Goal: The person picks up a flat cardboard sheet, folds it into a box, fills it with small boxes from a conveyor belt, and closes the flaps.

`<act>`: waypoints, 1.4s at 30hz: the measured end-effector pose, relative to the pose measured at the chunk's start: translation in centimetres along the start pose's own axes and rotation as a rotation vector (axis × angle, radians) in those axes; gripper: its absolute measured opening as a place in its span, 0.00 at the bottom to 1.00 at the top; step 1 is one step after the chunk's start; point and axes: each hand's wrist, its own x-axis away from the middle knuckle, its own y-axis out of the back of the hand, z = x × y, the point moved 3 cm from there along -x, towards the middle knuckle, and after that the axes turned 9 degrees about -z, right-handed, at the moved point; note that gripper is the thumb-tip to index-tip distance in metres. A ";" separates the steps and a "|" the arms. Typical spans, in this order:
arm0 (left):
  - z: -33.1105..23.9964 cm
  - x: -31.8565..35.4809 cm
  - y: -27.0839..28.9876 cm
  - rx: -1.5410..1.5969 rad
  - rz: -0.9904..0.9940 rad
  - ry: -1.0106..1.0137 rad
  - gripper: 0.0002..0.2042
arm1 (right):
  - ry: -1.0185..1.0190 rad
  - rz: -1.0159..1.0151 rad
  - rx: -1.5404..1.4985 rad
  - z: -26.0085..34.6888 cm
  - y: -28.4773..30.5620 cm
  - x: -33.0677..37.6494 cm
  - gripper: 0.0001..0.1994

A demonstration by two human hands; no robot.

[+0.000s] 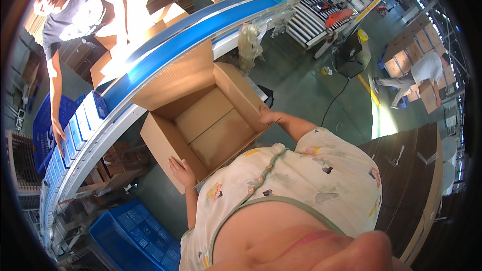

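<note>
An open cardboard box [213, 115] is tilted in front of my body, its near edge against my shirt and its inside showing bare brown walls and a seamed bottom. My left hand [182, 171] holds its left side, fingers stretched along the cardboard. On the right side, my right hand [269, 115] grips the wall near the corner, thumb and fingers partly hidden. One tall flap [183, 78] of the box stands up at the far side, beside the blue conveyor belt [201, 30].
Blue-and-white packages [75, 130] line the belt's left end, where a co-worker's hand [59, 138] reaches. A blue crate [135, 233] stands lower left. Stacked flat cardboard [401, 170] is at my right. Farther off are a roller conveyor [314, 20] and another person carrying a box [429, 95].
</note>
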 end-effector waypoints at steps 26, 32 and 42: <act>-0.7 0.0 0.0 0.033 -0.051 0.010 0.25 | -0.014 -0.132 0.096 -1.2 -0.9 0.0 0.44; -0.8 0.1 -0.1 0.041 -0.049 0.021 0.25 | -0.021 -0.115 0.046 -1.0 -0.6 0.3 0.44; -1.1 0.0 -0.5 0.065 -0.051 0.016 0.25 | -0.010 -0.120 0.014 -1.6 -0.8 -0.3 0.42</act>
